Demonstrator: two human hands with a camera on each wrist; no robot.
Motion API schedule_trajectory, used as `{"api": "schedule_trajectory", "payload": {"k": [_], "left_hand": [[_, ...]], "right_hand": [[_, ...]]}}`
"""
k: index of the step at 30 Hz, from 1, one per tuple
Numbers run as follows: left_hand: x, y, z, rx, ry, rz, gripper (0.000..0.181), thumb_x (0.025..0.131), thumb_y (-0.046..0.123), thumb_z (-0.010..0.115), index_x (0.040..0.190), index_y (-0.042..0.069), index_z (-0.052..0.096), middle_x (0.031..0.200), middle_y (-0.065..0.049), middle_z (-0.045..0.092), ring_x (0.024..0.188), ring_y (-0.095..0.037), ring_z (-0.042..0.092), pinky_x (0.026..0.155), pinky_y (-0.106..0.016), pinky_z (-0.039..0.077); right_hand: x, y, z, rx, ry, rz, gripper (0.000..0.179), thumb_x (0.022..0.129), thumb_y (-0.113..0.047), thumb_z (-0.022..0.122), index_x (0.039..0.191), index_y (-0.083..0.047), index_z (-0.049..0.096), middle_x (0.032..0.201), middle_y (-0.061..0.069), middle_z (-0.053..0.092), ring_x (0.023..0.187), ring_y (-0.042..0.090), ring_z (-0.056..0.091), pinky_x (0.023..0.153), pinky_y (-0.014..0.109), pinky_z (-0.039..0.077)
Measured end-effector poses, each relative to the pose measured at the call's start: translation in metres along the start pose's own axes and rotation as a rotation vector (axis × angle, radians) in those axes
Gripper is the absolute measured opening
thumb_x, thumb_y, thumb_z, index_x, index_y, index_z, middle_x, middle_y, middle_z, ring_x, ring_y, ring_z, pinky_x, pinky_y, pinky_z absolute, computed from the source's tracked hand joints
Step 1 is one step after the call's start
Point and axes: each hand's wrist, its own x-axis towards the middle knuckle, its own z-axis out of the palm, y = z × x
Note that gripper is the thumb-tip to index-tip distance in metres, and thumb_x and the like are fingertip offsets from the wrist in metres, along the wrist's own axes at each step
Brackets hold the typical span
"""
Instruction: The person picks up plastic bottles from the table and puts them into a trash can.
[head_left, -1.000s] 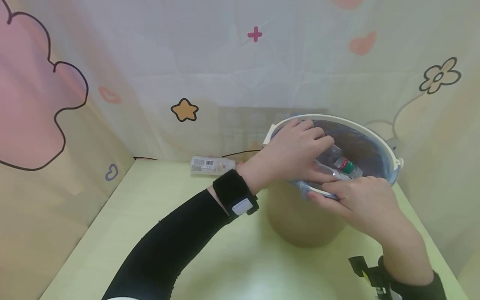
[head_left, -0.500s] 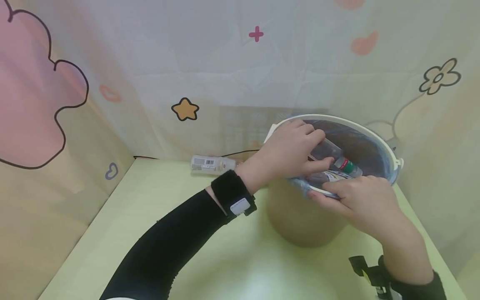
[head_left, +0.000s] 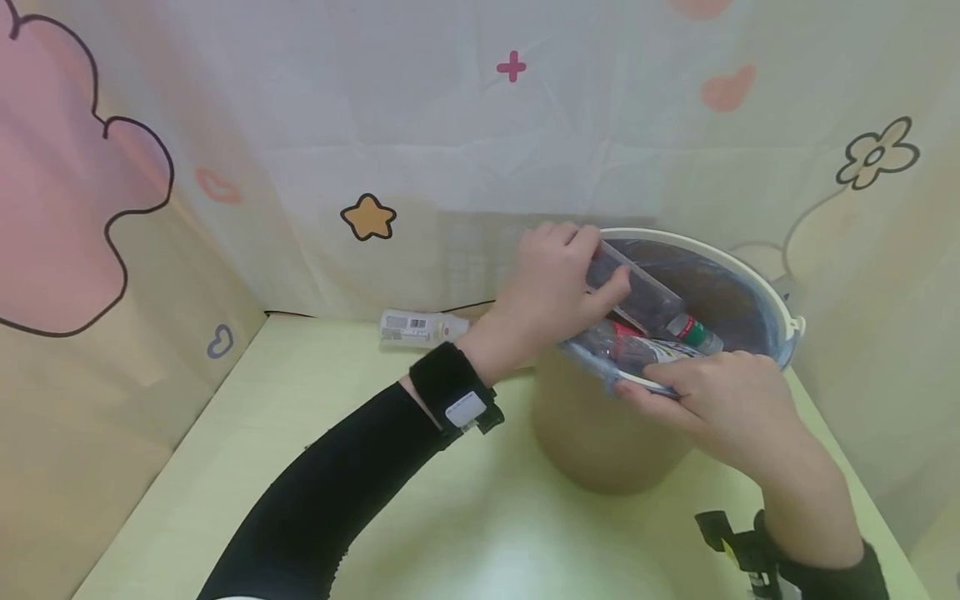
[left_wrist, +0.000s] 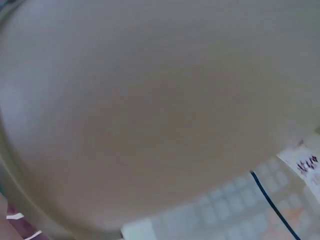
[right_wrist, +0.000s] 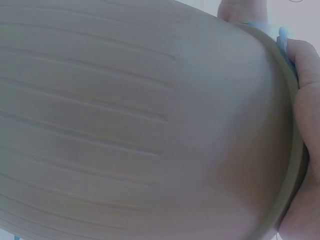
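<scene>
In the head view a beige bin (head_left: 600, 433) with a white rim and a blue bag liner (head_left: 723, 283) stands on the table. My left hand (head_left: 543, 287) lies over its left rim, thumb apart from the fingers; the fingertips are hidden. My right hand (head_left: 727, 408) pinches the near rim and liner, also visible in the right wrist view, where the thumb (right_wrist: 302, 57) lies beside the blue liner. Inside are a clear plastic container (head_left: 641, 287), a piece with a red and green label (head_left: 693, 332), and a clear bottle (head_left: 626, 342).
A whitish bottle (head_left: 412, 327) lies on its side on the table (head_left: 300, 467), left of the bin. A patterned curtain (head_left: 420, 108) hangs behind and at both sides. A dark cord (head_left: 468, 306) runs along the table's back edge.
My left hand has moved left from over the bin's mouth to its left rim, uncovering more of the contents. The right hand stays on the near rim.
</scene>
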Motion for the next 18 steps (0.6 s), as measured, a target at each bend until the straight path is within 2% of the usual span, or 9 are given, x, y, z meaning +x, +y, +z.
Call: {"api": "schedule_trajectory", "payload": {"k": [2, 4, 7, 9, 13, 16, 18], "left_hand": [[-0.003, -0.011, 0.000, -0.012, 0.063, -0.034, 0.034, 0.084, 0.044, 0.051, 0.080, 0.012, 0.060, 0.072, 0.003, 0.057, 0.070, -0.016, 0.050, 0.065, -0.033, 0.043], [-0.006, -0.023, 0.001, -0.008, 0.096, -0.080, 0.034, 0.084, 0.045, 0.051, 0.082, 0.012, 0.060, 0.075, 0.001, 0.058, 0.072, -0.017, 0.051, 0.066, -0.034, 0.043], [-0.014, -0.045, 0.001, 0.004, 0.087, -0.161, 0.036, 0.086, 0.046, 0.050, 0.086, 0.011, 0.059, 0.080, -0.002, 0.059, 0.075, -0.018, 0.051, 0.068, -0.035, 0.044], [-0.021, -0.061, 0.002, 0.006, 0.053, -0.210, 0.037, 0.087, 0.046, 0.050, 0.088, 0.010, 0.059, 0.084, -0.004, 0.059, 0.077, -0.019, 0.051, 0.069, -0.035, 0.045], [-0.038, -0.093, 0.008, 0.041, -0.082, -0.301, 0.042, 0.088, 0.050, 0.049, 0.094, 0.010, 0.056, 0.087, -0.004, 0.058, 0.080, -0.020, 0.050, 0.072, -0.038, 0.044], [-0.053, -0.113, 0.017, 0.062, -0.228, -0.349, 0.045, 0.087, 0.052, 0.050, 0.099, 0.009, 0.054, 0.089, -0.005, 0.058, 0.084, -0.023, 0.049, 0.076, -0.040, 0.043], [-0.064, -0.122, 0.025, 0.077, -0.326, -0.358, 0.047, 0.087, 0.054, 0.051, 0.103, 0.010, 0.053, 0.090, -0.004, 0.058, 0.084, -0.023, 0.048, 0.077, -0.041, 0.042]], "right_hand": [[0.000, 0.000, 0.000, -0.004, -0.003, 0.003, 0.046, 0.077, -0.052, 0.063, 0.050, -0.028, 0.035, 0.043, -0.016, 0.021, 0.039, 0.005, 0.019, 0.039, 0.025, 0.011], [0.000, 0.000, 0.000, -0.006, -0.007, 0.007, 0.045, 0.076, -0.052, 0.064, 0.050, -0.028, 0.035, 0.043, -0.017, 0.021, 0.039, 0.005, 0.020, 0.038, 0.025, 0.012], [0.000, -0.001, 0.000, -0.006, -0.007, 0.012, 0.046, 0.076, -0.052, 0.064, 0.051, -0.028, 0.035, 0.043, -0.017, 0.021, 0.039, 0.005, 0.020, 0.038, 0.025, 0.012], [0.000, -0.001, -0.001, -0.004, -0.008, 0.015, 0.046, 0.076, -0.052, 0.064, 0.051, -0.028, 0.035, 0.043, -0.018, 0.021, 0.039, 0.004, 0.020, 0.038, 0.025, 0.012], [0.000, -0.001, -0.001, -0.006, -0.014, 0.020, 0.046, 0.076, -0.051, 0.064, 0.051, -0.028, 0.034, 0.044, -0.018, 0.021, 0.040, 0.004, 0.020, 0.038, 0.025, 0.012], [-0.001, -0.001, -0.001, -0.010, -0.020, 0.025, 0.046, 0.076, -0.052, 0.065, 0.051, -0.029, 0.034, 0.044, -0.019, 0.020, 0.040, 0.004, 0.020, 0.038, 0.026, 0.012], [-0.001, -0.001, -0.001, -0.010, -0.022, 0.026, 0.046, 0.076, -0.052, 0.065, 0.051, -0.029, 0.034, 0.044, -0.019, 0.021, 0.040, 0.004, 0.020, 0.038, 0.025, 0.012]]}}
